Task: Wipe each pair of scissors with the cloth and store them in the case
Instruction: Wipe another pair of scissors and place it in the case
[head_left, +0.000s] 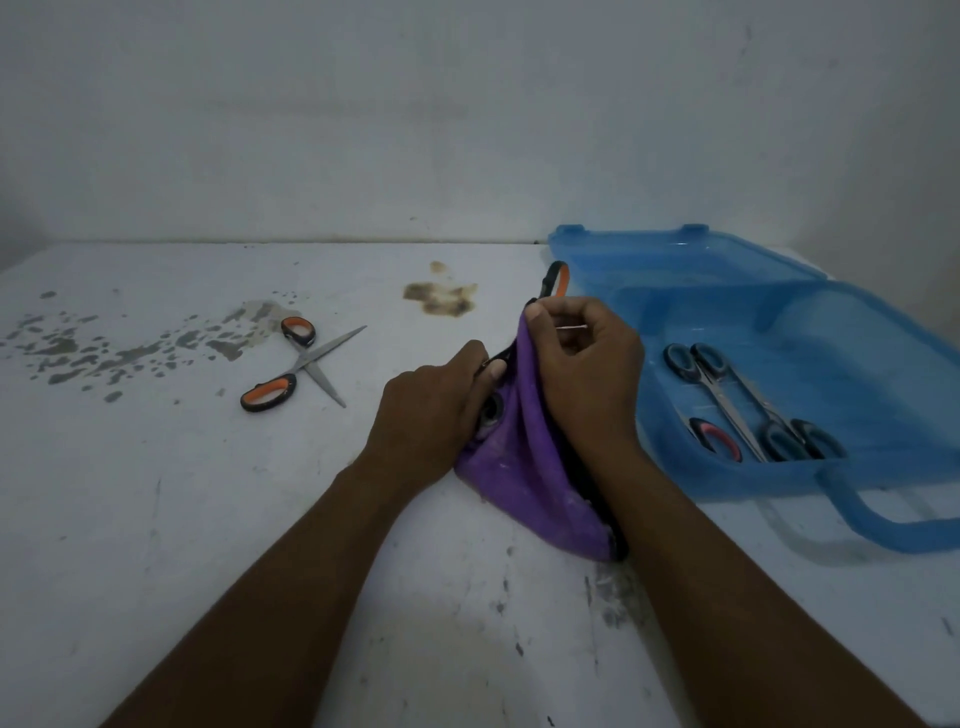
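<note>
Pinching scissors (557, 280) by a handle with left grip (431, 410), cloth (530, 478) round them with right grip (582, 364), just left of case (779, 291), over worktop (208, 519). Likely stiff, light, sharp-bladed: hold by handles. Soft cloth: bunch freely.

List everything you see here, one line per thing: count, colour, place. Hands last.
loose scissors: one pair, orange-and-black handles, blades open, on the table at left
held scissors: one pair, orange-and-black handle, poking out of the cloth at centre
stored scissors: apparently three pairs, two black-handled and one pink-and-black, inside the case
cloth: one, purple, wrapped round the held scissors
case: one, translucent blue, lid open, at right
table: one, white, stained
wall: one, pale, behind the table
left hand: one, grips the held scissors
right hand: one, pinches the cloth
</note>
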